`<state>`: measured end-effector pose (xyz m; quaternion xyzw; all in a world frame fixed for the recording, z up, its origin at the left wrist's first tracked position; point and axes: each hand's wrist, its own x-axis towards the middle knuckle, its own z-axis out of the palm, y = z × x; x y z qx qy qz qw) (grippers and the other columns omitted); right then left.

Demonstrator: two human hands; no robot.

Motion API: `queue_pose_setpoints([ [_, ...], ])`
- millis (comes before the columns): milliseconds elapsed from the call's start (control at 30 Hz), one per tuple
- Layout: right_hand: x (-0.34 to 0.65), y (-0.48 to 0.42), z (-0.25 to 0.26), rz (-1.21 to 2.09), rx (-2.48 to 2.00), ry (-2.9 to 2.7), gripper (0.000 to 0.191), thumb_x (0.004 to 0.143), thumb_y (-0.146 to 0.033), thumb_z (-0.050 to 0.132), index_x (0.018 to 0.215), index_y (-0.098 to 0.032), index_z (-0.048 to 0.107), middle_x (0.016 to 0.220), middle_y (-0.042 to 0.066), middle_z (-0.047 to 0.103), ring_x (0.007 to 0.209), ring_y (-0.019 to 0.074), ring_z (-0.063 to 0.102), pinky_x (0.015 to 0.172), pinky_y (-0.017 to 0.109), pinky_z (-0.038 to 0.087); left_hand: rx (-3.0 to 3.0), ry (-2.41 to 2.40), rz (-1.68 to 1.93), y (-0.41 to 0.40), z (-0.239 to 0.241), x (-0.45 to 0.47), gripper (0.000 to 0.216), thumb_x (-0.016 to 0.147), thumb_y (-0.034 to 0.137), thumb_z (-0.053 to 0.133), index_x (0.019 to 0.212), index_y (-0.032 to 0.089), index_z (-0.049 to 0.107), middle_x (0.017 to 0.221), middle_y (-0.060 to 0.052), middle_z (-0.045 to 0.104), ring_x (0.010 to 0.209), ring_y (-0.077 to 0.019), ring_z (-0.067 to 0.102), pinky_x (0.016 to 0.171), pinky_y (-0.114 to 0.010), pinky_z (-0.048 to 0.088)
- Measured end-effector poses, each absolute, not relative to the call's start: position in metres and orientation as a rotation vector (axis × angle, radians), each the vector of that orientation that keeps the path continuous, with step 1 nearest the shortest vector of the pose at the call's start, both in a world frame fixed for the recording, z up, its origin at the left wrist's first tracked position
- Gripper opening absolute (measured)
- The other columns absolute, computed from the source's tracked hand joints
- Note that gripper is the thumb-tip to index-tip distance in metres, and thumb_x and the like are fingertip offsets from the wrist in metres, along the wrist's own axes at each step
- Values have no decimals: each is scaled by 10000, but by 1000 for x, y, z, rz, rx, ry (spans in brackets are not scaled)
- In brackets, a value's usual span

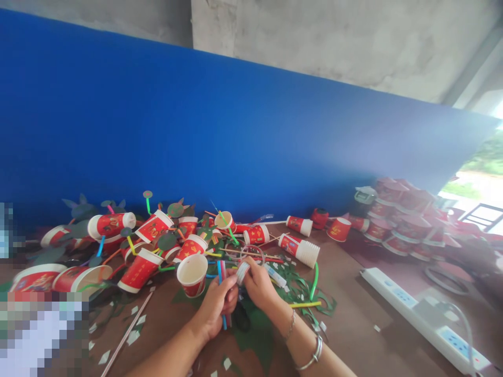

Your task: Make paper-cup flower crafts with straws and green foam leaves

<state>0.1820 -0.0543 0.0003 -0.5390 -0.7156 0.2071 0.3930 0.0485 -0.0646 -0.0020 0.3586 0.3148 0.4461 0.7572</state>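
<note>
My left hand [215,308] is closed around a few drinking straws [222,269], blue and pink, that stick out above and below the fist. Right beside it, my right hand [260,289] grips a small roll of tape [242,273] with a whitish side; its edge touches or nearly touches the left thumb. Just left of the hands stands an upright red paper cup [192,275] with a white rim. Green paper scraps [255,335] lie beneath the hands, and a white tube [276,275] rests behind the right wrist.
Many red paper cups [143,269] with straws and dark paper discs crowd the left. A nested cup stack [306,253] lies behind the hands. At right are a white power strip [416,309] and piled red cups [408,220]. A blue panel [236,131] closes off the back.
</note>
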Motion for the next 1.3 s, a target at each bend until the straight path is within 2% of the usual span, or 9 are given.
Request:
queue_pose_setpoints([
  [167, 183, -54, 0, 517, -1352, -1832, 120, 776, -178, 396, 823, -194, 506, 606, -23, 517, 548, 131, 454, 545, 205, 334, 767, 680, 956, -64, -2, 48, 433, 617, 504, 707, 807, 191, 476, 395, 140, 307, 324, -8, 124, 340, -164, 56],
  [533, 183, -57, 7, 361, -1463, -1965, 214, 754, -153, 381, 895, -184, 538, 630, 19, 600, 564, 163, 544, 550, 220, 335, 737, 759, 974, -66, -2, 48, 431, 596, 482, 716, 795, 200, 457, 411, 146, 290, 343, -10, 131, 353, -156, 70],
  [800, 184, -58, 6, 249, -1435, -2069, 260, 750, -149, 380, 948, -174, 547, 670, 46, 648, 605, 191, 603, 562, 237, 345, 788, 866, 993, -66, -2, 51, 453, 601, 544, 705, 745, 202, 446, 411, 142, 271, 341, -11, 157, 356, -163, 69],
  [967, 184, -56, 3, 419, -1353, -1914, 187, 763, -150, 391, 881, -191, 530, 666, 12, 609, 604, 158, 567, 582, 222, 371, 853, 800, 1021, -67, -2, 50, 437, 631, 544, 689, 791, 181, 505, 411, 127, 324, 335, -11, 176, 358, -170, 80],
  [1133, 184, -50, -10, 613, -1308, -1751, 112, 797, -172, 400, 845, -202, 496, 577, -54, 502, 470, 105, 457, 488, 192, 328, 865, 731, 1019, -67, 0, 48, 436, 642, 447, 698, 931, 157, 547, 405, 123, 360, 333, -16, 182, 361, -174, 93],
  [1300, 184, -48, -13, 644, -1290, -1730, 111, 789, -161, 408, 843, -202, 496, 574, -62, 485, 468, 99, 447, 482, 186, 330, 877, 733, 1025, -69, 2, 48, 423, 652, 443, 689, 926, 151, 554, 411, 119, 358, 343, -17, 187, 365, -174, 93],
])
